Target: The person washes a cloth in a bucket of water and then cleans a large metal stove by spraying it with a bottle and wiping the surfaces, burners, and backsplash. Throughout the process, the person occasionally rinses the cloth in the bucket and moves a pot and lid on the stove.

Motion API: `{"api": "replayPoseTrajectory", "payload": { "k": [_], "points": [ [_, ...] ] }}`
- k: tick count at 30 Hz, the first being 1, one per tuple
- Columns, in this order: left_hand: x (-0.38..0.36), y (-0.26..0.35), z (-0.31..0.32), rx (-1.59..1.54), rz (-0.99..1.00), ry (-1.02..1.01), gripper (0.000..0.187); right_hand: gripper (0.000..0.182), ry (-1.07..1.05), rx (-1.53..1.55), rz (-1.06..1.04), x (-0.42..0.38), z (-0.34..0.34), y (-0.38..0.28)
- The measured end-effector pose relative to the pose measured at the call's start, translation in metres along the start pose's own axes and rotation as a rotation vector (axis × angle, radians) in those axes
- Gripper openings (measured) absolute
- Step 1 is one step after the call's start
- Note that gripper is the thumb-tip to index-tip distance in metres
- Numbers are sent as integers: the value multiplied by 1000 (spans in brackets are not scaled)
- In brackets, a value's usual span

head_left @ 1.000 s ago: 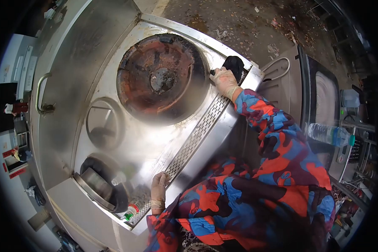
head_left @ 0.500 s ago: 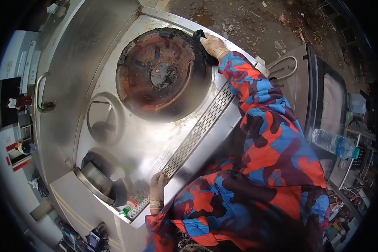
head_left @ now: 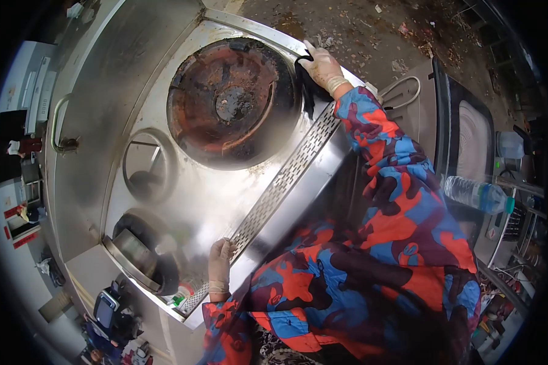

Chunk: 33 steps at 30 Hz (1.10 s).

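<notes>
A steel stove top (head_left: 207, 201) carries a large round burner (head_left: 232, 103) with a rusty, charred bowl. Beyond the burner's right side, at the stove's rim, my right hand (head_left: 324, 68) in a pale glove grips a black cloth (head_left: 310, 94), which hangs down onto the steel. My left hand (head_left: 220, 264), gloved too, is at the near edge beside the perforated strip (head_left: 286, 179). Its fingers are curled together, and whatever they may hold is hidden. Close to this hand lies a clear bottle with a green cap (head_left: 179, 299).
A round opening (head_left: 146, 164) and a dark ring with a metal pot (head_left: 137, 252) are in the stove top's left part. A steel back panel (head_left: 112, 79) with a curved tap (head_left: 58, 125) stands behind. A water bottle (head_left: 478, 194) is at the right; littered ground (head_left: 371, 36) lies beyond.
My right hand has moved slightly right and outward with the black cloth, which now hangs lower beside the burner. My left hand stays at the near edge, shifted a little in view.
</notes>
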<state>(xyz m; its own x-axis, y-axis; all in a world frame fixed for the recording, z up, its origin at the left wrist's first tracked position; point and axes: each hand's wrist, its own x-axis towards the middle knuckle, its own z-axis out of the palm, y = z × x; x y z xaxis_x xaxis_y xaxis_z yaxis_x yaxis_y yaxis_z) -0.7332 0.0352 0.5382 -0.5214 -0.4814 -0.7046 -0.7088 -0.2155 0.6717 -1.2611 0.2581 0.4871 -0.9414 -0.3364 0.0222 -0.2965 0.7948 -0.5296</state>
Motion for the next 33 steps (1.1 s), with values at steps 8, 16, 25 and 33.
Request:
{"api": "replayPoseTrajectory", "payload": {
  "k": [8,16,25,33],
  "points": [
    [-13,-9,-5,-30,-52,-1,24,47,-63,-364,-119,-23,43,-3],
    [6,-22,-16,-41,-39,-22,22,47,-173,-196,80,-53,-28,-10],
    [6,-7,-3,38,-46,-29,22,62,105,-434,-41,19,44,13],
    [18,1,-9,50,15,-33,23,47,111,-516,172,-70,-9,51]
  ]
}}
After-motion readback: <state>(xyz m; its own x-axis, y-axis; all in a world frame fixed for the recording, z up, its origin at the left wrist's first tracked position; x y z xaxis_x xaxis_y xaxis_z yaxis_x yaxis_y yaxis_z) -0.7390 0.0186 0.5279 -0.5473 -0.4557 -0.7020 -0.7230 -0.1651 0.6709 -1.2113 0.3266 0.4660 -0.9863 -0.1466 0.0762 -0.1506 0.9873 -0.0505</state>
